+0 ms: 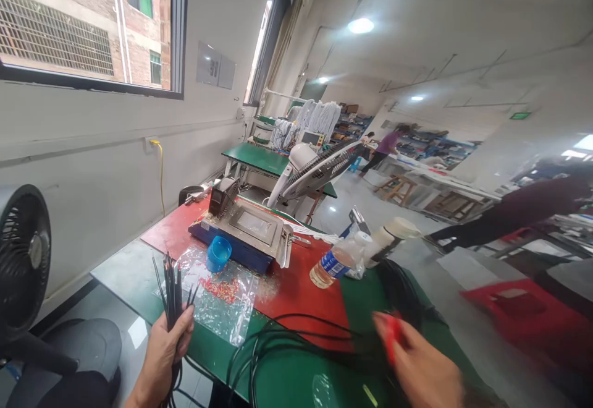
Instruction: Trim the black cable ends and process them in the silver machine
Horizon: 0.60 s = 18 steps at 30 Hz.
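My left hand (169, 340) is closed around a bundle of black cables (172, 287), their ends pointing up, some with reddish tips. My right hand (421, 365), smeared by motion, is closed on a small red object (393, 337) whose kind I cannot make out. Between the hands, loops of black cable (259, 352) lie across the green and red table top. Beyond my left hand, a clear plastic sheet (208, 315) carries scattered red and yellowish scraps (222, 289). A blue cup (218, 253) stands at its far side.
A dusty machine with a blue base (241, 244) occupies the table's far part. Right of it are a bottle of yellowish liquid (328, 269) and a black cable coil (401, 287). A white fan (319, 170) leans behind; a black fan (23, 250) stands left. People (386, 145) are farther off.
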{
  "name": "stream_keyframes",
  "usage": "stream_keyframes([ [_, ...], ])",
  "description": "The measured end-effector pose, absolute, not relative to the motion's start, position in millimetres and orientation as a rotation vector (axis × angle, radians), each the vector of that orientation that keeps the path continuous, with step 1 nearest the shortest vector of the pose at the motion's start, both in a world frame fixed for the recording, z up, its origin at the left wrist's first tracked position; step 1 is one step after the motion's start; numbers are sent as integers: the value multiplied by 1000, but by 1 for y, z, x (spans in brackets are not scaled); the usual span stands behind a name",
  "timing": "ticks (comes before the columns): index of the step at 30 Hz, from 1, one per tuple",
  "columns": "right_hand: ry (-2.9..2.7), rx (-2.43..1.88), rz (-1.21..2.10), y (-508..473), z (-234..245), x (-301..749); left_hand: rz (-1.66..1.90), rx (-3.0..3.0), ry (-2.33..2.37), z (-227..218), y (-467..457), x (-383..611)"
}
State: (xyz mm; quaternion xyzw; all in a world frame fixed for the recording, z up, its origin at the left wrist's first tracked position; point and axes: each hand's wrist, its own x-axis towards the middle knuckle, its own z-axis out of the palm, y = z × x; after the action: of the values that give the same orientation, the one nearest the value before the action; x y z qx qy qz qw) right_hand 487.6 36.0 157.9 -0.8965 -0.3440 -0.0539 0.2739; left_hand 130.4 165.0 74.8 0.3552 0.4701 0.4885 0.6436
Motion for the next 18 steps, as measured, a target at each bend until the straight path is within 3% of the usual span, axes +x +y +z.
stream_keyframes([
  [5,-1122,-1570,983,119,142,359,961,879,1030,87,145,136],
  [8,-1090,-1330,1362,148,125,313,852,902,1030,91,136,136],
  [12,-1136,-1246,1451,151,104,293,875,770,1024,101,134,134],
  [18,-1525,-1210,1261,130,88,278,1145,177,925,107,150,128],
])
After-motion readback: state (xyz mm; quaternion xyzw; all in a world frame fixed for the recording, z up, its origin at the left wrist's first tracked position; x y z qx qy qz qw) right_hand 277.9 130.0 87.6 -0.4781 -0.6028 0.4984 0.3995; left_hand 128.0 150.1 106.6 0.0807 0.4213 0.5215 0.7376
